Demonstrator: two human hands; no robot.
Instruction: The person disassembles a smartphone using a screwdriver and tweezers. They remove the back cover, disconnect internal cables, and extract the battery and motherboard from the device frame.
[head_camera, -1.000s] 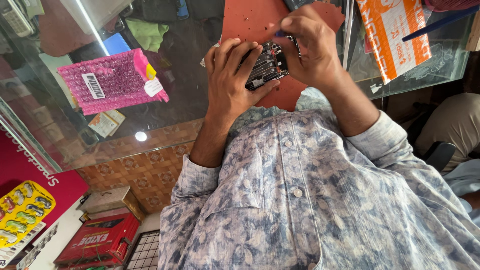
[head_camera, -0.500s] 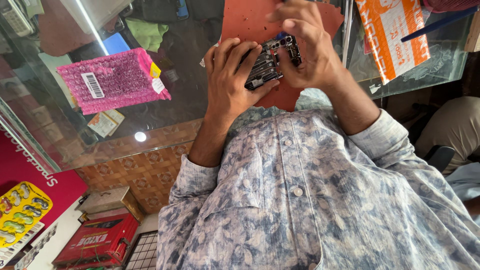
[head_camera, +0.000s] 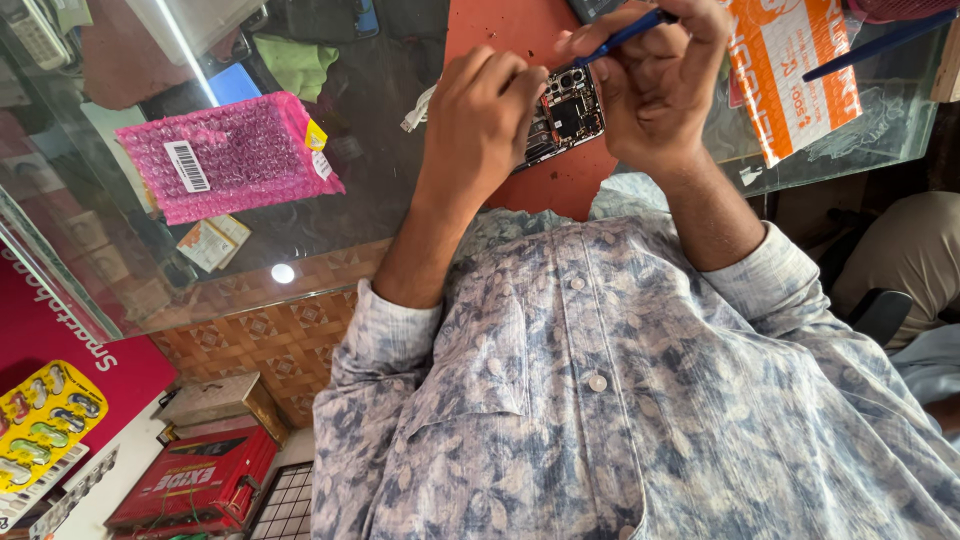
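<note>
My left hand (head_camera: 480, 120) grips an opened phone (head_camera: 565, 115) from its left side, so the dark circuit board and camera modules are exposed. My right hand (head_camera: 655, 85) is closed around a thin blue tool (head_camera: 625, 33), whose tip points toward the top edge of the phone. Both hands hover over an orange work mat (head_camera: 500, 30) on a glass counter (head_camera: 150, 270). My patterned blue shirt fills the lower part of the view.
A pink bubble-wrap bag (head_camera: 225, 155) with a barcode label lies on the glass to the left. An orange-and-white package (head_camera: 790, 75) and a blue pen (head_camera: 880, 45) lie to the right. A white cable (head_camera: 418, 108) is beside my left hand. A red box (head_camera: 195, 485) sits below the counter.
My right hand has lifted slightly off the phone, and the blue tool now shows clearly in its fingers. My left hand keeps its grip on the phone.
</note>
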